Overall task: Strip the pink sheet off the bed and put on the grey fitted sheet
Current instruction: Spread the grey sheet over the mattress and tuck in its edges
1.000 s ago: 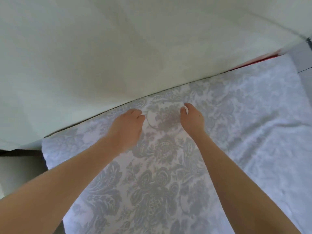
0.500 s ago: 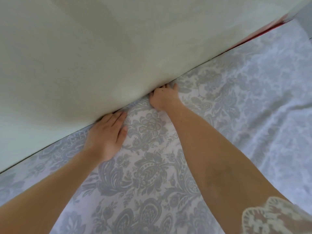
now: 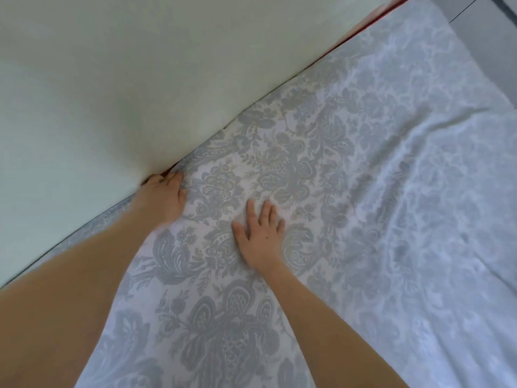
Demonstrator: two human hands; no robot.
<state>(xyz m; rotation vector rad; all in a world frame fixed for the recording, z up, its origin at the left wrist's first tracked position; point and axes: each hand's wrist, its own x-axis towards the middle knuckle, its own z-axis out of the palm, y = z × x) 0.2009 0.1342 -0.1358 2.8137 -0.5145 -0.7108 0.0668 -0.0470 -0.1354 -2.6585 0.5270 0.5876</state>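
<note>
The grey fitted sheet [image 3: 349, 191], printed with a floral damask pattern, covers the mattress across the middle and right of the view. My left hand [image 3: 163, 196] is at the sheet's edge where the bed meets the wall, its fingertips pushed down into the gap. My right hand [image 3: 261, 232] lies flat on the sheet with the fingers spread, a little to the right of the left hand. A thin pink-red strip [image 3: 361, 35] shows along the wall gap at the upper right. Some soft creases run through the sheet on the right side.
A pale green-white wall [image 3: 126, 79] fills the upper left and runs diagonally along the bed's far edge. A grey floor or frame surface [image 3: 492, 32] shows at the top right corner beyond the end of the bed.
My right hand has come away from the wall gap and now lies flat on the sheet. My left hand stays at the edge by the wall, fingers pushed into the gap.
</note>
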